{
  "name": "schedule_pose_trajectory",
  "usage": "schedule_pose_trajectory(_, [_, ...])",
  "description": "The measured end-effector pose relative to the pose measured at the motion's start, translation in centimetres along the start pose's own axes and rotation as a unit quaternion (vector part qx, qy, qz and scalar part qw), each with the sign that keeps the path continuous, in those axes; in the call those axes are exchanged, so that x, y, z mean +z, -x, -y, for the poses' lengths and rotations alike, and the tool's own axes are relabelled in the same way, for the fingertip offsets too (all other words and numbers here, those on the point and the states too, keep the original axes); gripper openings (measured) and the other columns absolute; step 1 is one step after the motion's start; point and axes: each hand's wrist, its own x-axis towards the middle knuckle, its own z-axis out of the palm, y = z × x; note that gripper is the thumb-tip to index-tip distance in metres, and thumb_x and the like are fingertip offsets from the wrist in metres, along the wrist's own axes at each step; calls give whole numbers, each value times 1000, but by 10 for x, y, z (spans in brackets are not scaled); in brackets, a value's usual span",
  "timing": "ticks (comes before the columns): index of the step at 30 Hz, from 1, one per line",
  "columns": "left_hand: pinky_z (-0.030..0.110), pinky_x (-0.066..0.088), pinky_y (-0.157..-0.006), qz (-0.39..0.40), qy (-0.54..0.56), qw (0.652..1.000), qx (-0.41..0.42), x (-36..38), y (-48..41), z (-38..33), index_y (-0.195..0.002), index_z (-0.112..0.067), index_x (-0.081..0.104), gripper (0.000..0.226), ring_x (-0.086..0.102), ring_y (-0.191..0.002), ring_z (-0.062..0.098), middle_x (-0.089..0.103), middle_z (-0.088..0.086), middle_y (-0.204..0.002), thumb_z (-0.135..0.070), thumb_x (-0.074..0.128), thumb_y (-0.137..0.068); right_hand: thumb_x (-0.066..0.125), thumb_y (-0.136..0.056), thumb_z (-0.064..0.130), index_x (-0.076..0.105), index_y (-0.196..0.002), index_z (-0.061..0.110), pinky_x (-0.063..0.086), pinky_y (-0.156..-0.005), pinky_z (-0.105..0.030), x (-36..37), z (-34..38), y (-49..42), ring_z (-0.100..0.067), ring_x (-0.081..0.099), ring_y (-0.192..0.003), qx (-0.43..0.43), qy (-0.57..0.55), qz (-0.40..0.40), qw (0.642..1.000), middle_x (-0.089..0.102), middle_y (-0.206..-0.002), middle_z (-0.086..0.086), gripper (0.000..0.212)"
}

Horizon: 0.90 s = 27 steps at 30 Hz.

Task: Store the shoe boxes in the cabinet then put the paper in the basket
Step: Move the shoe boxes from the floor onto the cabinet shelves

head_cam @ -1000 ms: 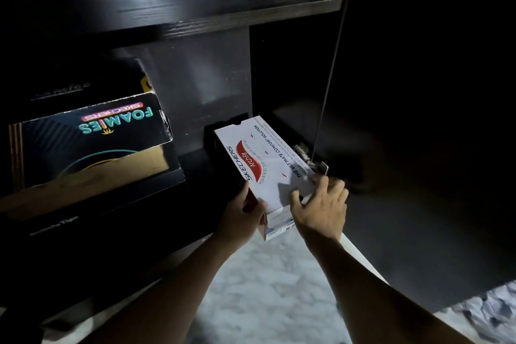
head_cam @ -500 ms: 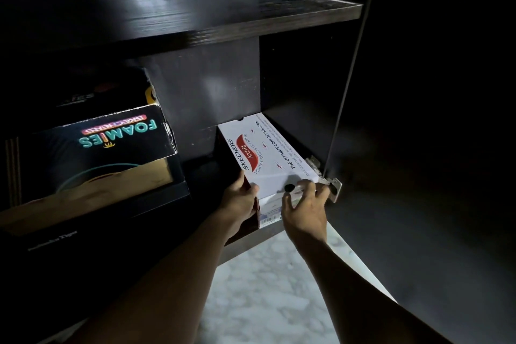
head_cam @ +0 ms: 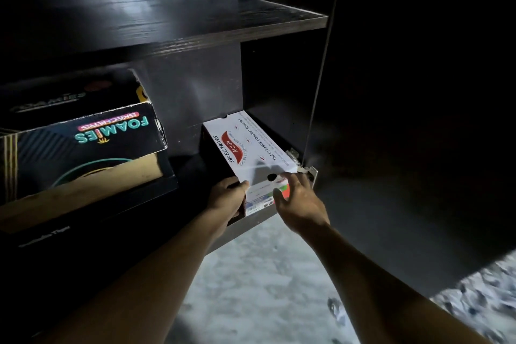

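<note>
A white Skechers shoe box (head_cam: 245,145) lies on the bottom shelf of the dark cabinet (head_cam: 195,25), in the right corner beside the hinge. My left hand (head_cam: 227,198) grips its near left corner. My right hand (head_cam: 298,201) rests fingertips on the near end of the box, fingers spread. A dark Foamies shoe box (head_cam: 81,142) sits to the left in the same compartment, on top of another black box (head_cam: 83,218). Crumpled paper (head_cam: 480,293) shows at the lower right on the floor. No basket is in view.
The open cabinet door (head_cam: 405,120) stands at the right, with a metal hinge (head_cam: 307,170) close to my right hand. An upper shelf (head_cam: 223,28) spans above the boxes. Pale marble floor (head_cam: 259,288) lies below my arms.
The white box has slid deeper into the cabinet onto the bottom shelf. My right hand has loosened from a grip to spread fingertips at its near end.
</note>
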Motion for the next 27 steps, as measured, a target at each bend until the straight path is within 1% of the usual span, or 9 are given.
schedule_pose_trajectory(3, [22, 48, -61, -26, -11, 998, 52, 7, 23, -3, -122, -9, 61, 30, 58, -89, 18, 63, 9, -109, -15, 64, -93, 46, -97, 42, 44, -138, 28, 49, -93, -40, -24, 0, 31, -26, 54, -120, 3, 27, 5, 1000, 44, -139, 0, 43])
schedule_pose_trajectory(7, [24, 47, -78, 9, -52, 989, 137, 30, 73, -1, -109, -4, 68, 21, 63, -92, 22, 67, 7, -102, -9, 66, -89, 50, -97, 43, 45, -139, 31, 46, -92, -36, -68, -6, 88, -26, 57, -117, 42, 29, -24, 998, 44, -136, 1, 44])
schedule_pose_trajectory(9, [14, 45, -68, 65, -93, 978, 177, 47, 106, 2, -96, -9, 69, 10, 64, -81, 20, 67, 4, -88, -8, 65, -87, 52, -96, 46, 45, -140, 31, 47, -99, -39, -98, -8, 119, -26, 56, -120, 73, 34, -28, 996, 44, -140, -1, 47])
schedule_pose_trajectory(11, [5, 40, -56, 149, -125, 962, 191, 67, 138, 4, -102, -11, 66, 15, 62, -76, 15, 64, 0, -83, -8, 62, -87, 52, -95, 50, 47, -138, 30, 47, -102, -43, -127, -11, 154, -24, 57, -120, 93, 20, -57, 994, 48, -137, -2, 48])
schedule_pose_trajectory(15, [18, 48, -71, 270, -106, 933, 212, 107, 212, 4, -104, -21, 62, 18, 63, -87, 16, 64, -2, -89, -19, 65, -86, 53, -97, 43, 49, -138, 25, 46, -103, -43, -174, -21, 236, -21, 55, -122, 100, 51, -101, 989, 51, -138, -3, 46])
schedule_pose_trajectory(18, [13, 45, -53, 330, -114, 914, 208, 138, 264, 21, -97, -20, 65, 7, 56, -70, 10, 62, -4, -84, -19, 61, -92, 56, -98, 36, 52, -136, 19, 45, -104, -35, -196, -32, 304, -17, 55, -124, 132, -29, -186, 973, 55, -138, -5, 42])
schedule_pose_trajectory(20, [21, 50, -64, 377, -131, 893, 207, 158, 301, 43, -85, -25, 66, 4, 59, -72, 12, 66, -2, -88, -27, 63, -87, 59, -97, 33, 54, -135, 17, 45, -104, -31, -201, -46, 352, -14, 57, -122, 160, -63, -250, 953, 58, -135, -4, 42])
schedule_pose_trajectory(24, [24, 43, -63, 473, -184, 832, 226, 184, 377, 95, -105, -19, 67, 16, 57, -75, 14, 64, 1, -91, -20, 57, -93, 61, -95, 31, 59, -128, 14, 47, -102, -33, -198, -87, 445, -15, 61, -116, 213, -61, -329, 918, 63, -126, -5, 38])
schedule_pose_trajectory(27, [22, 42, -61, 500, -206, 810, 229, 190, 433, 134, -105, -18, 66, 15, 55, -74, 14, 66, 4, -91, -21, 58, -93, 61, -93, 32, 58, -128, 13, 48, -101, -41, -189, -113, 512, -20, 60, -114, 266, -41, -347, 898, 62, -126, -8, 41])
